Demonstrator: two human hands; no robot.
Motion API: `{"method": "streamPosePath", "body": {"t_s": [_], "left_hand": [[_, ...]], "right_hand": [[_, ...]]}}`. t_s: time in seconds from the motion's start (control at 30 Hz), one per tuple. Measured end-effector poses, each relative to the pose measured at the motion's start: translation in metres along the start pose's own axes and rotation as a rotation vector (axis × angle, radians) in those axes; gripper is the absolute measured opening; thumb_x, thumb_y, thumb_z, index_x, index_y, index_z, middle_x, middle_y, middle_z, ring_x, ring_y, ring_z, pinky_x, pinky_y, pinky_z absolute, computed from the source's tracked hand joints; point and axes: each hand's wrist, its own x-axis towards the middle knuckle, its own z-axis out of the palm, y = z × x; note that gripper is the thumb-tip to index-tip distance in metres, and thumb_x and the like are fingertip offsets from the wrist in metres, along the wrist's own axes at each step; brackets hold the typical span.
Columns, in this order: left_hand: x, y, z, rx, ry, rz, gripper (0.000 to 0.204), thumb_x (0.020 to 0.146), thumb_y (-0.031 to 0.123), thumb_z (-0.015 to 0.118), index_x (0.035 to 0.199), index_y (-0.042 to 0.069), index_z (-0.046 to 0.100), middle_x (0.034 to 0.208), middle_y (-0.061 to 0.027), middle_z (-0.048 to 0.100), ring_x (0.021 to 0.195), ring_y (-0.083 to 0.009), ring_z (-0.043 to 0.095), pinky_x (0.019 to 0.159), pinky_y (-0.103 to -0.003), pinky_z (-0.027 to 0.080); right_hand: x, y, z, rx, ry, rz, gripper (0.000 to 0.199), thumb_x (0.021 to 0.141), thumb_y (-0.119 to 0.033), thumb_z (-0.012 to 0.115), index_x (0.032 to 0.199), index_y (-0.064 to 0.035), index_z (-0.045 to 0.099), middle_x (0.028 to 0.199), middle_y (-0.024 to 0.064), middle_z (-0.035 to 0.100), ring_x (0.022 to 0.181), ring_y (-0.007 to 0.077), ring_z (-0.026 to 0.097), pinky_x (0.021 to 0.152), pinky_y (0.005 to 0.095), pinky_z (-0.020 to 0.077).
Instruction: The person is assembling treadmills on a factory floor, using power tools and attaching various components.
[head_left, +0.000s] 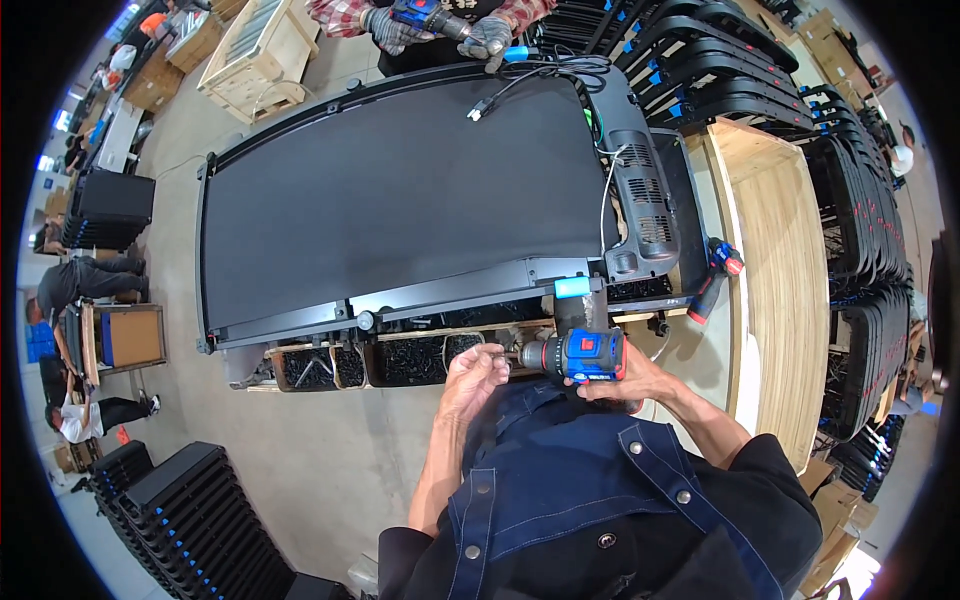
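Head view: drill (583, 356) beside treadmill edge (450, 291)

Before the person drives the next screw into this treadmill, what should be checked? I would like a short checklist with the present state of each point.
1. Right hand grips the blue and black cordless drill: ok.
2. Left hand is at the drill's front end, fingers closed near the bit: ok, though close to the turning part.
3. Screw seated on the bit: cannot tell, the fingers hide it.
4. Wooden trays of dark screws within reach: ok.
5. Loose black cable lying on the long black treadmill deck: far from the drill, ok.
6. Co-worker's gloved hands at the far edge: away from the drill, ok.
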Motion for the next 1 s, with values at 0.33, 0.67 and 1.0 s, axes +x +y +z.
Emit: {"method": "streamPosePath", "body": {"t_s": [0.33,0.67,1.0], "left_hand": [[0.012,0.015,0.022,0.31,0.044,-0.002,0.026,0.098,0.019,0.069,0.113,-0.003,0.068,0.094,-0.0091,0.07,0.084,-0.018,0.068,0.079,-0.032,0.059],[0.036,0.014,0.049,0.534,0.023,0.138,0.027,0.099,0.019,0.068,0.112,-0.005,0.067,0.09,-0.0082,0.069,0.08,-0.0165,0.067,0.077,-0.031,0.057],[0.079,-0.019,0.075,-0.22,-0.076,-0.218,0.027,0.1,0.027,0.066,0.112,0.002,0.065,0.097,-0.0083,0.072,0.084,-0.0179,0.072,0.077,-0.03,0.062]], "right_hand": [[-0.007,-0.02,0.003,0.132,0.084,0.056,0.031,0.077,-0.004,0.076,0.106,-0.0038,0.065,0.09,0.0016,0.071,0.076,0.0094,0.064,0.071,0.0274,0.0557],[-0.019,-0.034,0.009,0.309,0.181,0.186,0.045,0.081,0.002,0.076,0.122,-0.0011,0.06,0.098,0.01,0.073,0.073,0.0147,0.07,0.065,0.0294,0.06],[0.024,-0.102,-0.026,-0.609,0.313,0.138,0.044,0.075,-0.012,0.081,0.113,0.0005,0.063,0.093,0.014,0.072,0.085,0.0272,0.07,0.082,0.0388,0.0552]]}}
